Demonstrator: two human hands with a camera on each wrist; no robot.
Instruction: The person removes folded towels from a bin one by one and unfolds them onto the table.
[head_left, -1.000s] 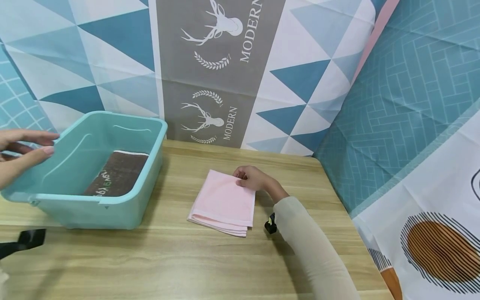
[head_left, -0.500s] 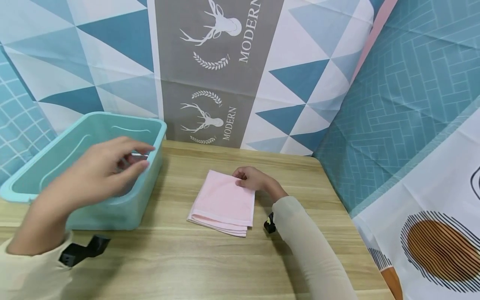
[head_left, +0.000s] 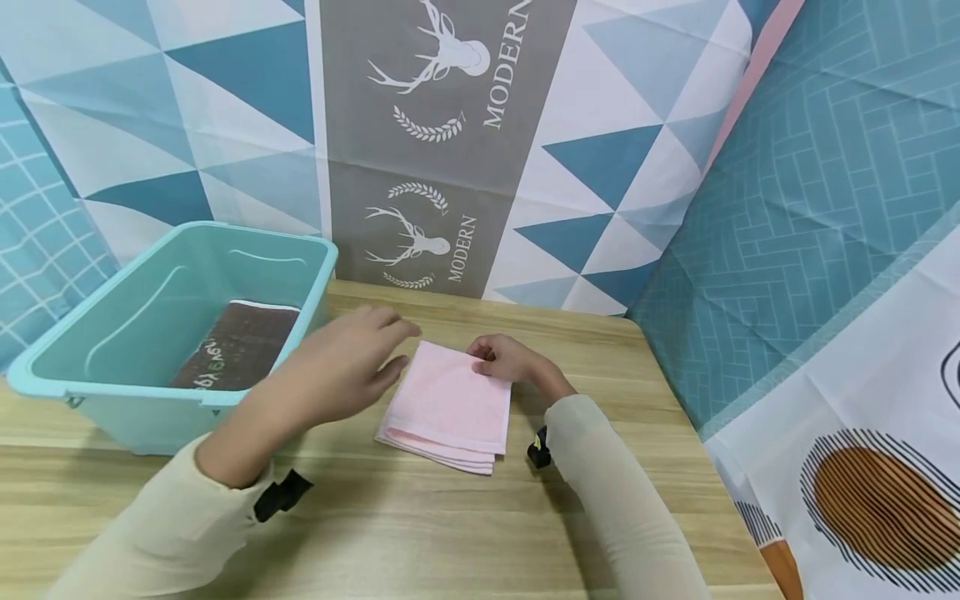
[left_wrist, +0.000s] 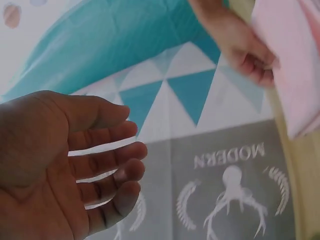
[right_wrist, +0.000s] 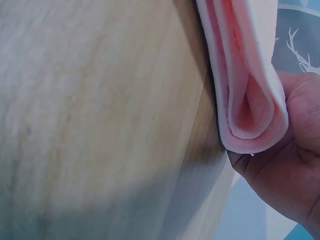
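A pink towel (head_left: 447, 398), folded into a small rectangle, lies on the wooden table. My right hand (head_left: 507, 360) pinches its far right corner; the right wrist view shows the thumb on top of the layered fold (right_wrist: 250, 100) and the fingers partly hidden under it. My left hand (head_left: 341, 362) hovers just left of the towel, near its far left corner, apart from it. In the left wrist view the left hand (left_wrist: 65, 165) holds nothing, its fingers loosely bent and spread.
A teal plastic bin (head_left: 120, 417) stands at the left, close behind my left forearm. Inside it lies a dark brown folded cloth (head_left: 240, 346) with lettering. Patterned fabric (head_left: 420, 150) hangs along the table's far edge, and more hangs at the right.
My left hand has come from the far left, across the bin, to beside the towel. The right hand and the towel have stayed in place.
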